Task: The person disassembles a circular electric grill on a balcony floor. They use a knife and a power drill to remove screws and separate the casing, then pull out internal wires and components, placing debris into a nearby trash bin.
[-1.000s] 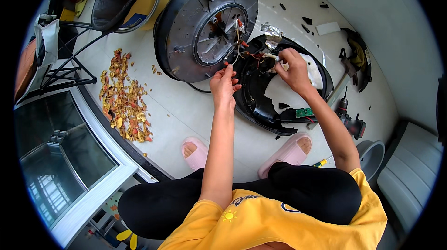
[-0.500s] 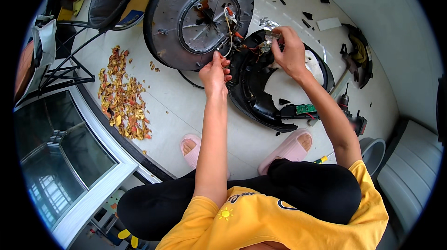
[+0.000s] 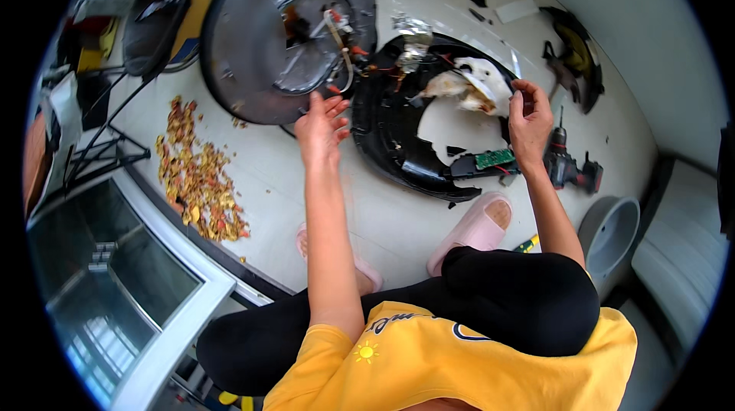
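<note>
A large dark round cover (image 3: 245,51) is tilted up at the upper left, its ribbed inner side showing wires with red and orange connectors. My left hand (image 3: 321,131) is at its lower rim, fingers spread, the thumb at or near the edge. Beside the cover lies a broken black housing (image 3: 383,135), joined to it by thin wires. Crumpled foil (image 3: 414,42) sits on the housing's far edge. Inside are a stained whitish wad (image 3: 452,88) and a green circuit board (image 3: 494,159). Above the housing's right edge hovers my right hand (image 3: 530,124), fingers loosely bent, with nothing visible in it.
A cordless drill (image 3: 565,160) lies on the floor right of the housing, near a grey bucket (image 3: 610,235). Farther off are a hammer (image 3: 563,74) and black shards (image 3: 478,2). Dried peel pieces (image 3: 200,173) are spread at left, beside a folding chair (image 3: 115,120) and glass-paned frame (image 3: 130,258).
My right hand has left the foil and moved right and nearer to me. My left hand's fingers have spread out at the cover's rim. The view has shifted, and the whitish wad is now uncovered.
</note>
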`<state>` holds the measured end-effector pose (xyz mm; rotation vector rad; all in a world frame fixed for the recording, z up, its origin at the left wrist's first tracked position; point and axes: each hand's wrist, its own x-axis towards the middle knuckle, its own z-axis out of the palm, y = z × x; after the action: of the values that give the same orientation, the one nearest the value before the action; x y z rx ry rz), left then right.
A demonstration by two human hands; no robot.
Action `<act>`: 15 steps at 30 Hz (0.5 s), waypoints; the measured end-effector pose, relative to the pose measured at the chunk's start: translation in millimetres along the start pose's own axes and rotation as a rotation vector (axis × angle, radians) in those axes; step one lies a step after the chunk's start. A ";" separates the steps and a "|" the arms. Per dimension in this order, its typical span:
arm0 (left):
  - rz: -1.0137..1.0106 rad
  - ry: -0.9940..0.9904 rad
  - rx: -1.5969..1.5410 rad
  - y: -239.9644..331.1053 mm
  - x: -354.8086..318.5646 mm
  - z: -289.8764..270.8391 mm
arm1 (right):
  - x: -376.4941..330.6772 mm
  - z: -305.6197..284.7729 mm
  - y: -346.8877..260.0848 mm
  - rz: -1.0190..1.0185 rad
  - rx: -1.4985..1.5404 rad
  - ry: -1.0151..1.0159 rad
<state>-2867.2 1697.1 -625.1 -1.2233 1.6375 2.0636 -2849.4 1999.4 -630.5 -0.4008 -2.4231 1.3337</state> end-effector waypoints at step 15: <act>0.836 -0.199 0.561 66.1 -64.2 63.8 | -70.6 -91.1 80.2 0.091 -0.376 0.105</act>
<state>-2898.4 1750.3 -531.6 -0.1326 2.6397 1.7482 -2740.5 2081.2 -664.8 -0.6658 -2.5891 0.8588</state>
